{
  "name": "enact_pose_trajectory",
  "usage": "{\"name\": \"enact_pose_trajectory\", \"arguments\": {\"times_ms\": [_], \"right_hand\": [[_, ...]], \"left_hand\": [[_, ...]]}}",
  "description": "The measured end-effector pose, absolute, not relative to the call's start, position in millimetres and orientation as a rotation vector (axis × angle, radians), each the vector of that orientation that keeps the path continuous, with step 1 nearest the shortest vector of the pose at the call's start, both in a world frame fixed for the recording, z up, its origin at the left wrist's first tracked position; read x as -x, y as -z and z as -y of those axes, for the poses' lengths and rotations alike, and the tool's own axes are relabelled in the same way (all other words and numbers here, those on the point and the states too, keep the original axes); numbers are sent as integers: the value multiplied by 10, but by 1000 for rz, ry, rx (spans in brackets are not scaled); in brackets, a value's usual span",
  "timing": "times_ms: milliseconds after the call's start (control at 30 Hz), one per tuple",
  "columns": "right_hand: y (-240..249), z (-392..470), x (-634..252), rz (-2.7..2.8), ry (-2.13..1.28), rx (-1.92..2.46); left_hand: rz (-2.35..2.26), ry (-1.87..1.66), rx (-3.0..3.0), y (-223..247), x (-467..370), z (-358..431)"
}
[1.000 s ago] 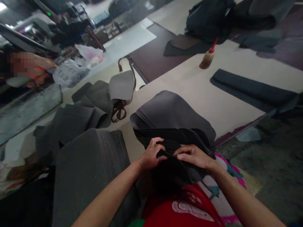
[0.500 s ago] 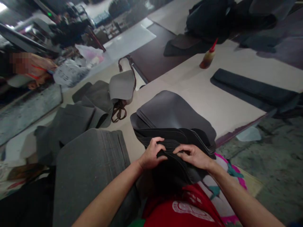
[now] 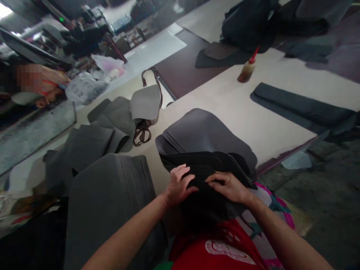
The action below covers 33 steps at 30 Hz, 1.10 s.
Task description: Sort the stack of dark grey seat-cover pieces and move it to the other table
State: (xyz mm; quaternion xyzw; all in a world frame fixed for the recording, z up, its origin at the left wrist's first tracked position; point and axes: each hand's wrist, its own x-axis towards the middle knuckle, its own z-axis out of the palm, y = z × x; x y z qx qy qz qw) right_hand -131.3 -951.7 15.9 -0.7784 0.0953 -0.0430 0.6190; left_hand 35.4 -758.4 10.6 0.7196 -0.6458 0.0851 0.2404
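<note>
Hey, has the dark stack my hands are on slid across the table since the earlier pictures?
No. Judged against the red-tipped bottle on the table, the dark stack's far end lies where it did.

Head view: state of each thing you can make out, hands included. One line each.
Dark sheets: stacked, bent, edges fanned.
Left hand: fingers curled and apart, at the sheets.
Right hand: fingers bent against the sheets; can't tell if pinching.
Bottle: standing on the table, red nozzle up.
Large grey stack: layered.
Brown cord: loosely looped.
Long dark piece: folded, lying down.
White plastic bag: crumpled.
</note>
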Motion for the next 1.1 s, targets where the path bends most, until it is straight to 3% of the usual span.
{"name": "enact_pose_trajectory", "arguments": {"times_ms": [167, 667, 1100], "right_hand": [[-115, 9538, 1304, -217, 113, 1813], [-126, 9569, 1277, -249, 120, 1780], [-116, 9579, 1278, -219, 144, 1785]], "left_hand": [[1863, -162, -2202, -213, -313, 7560], [1978, -300, -2135, -111, -205, 7502], [2071, -137, -1982, 39, -241, 7476]]}}
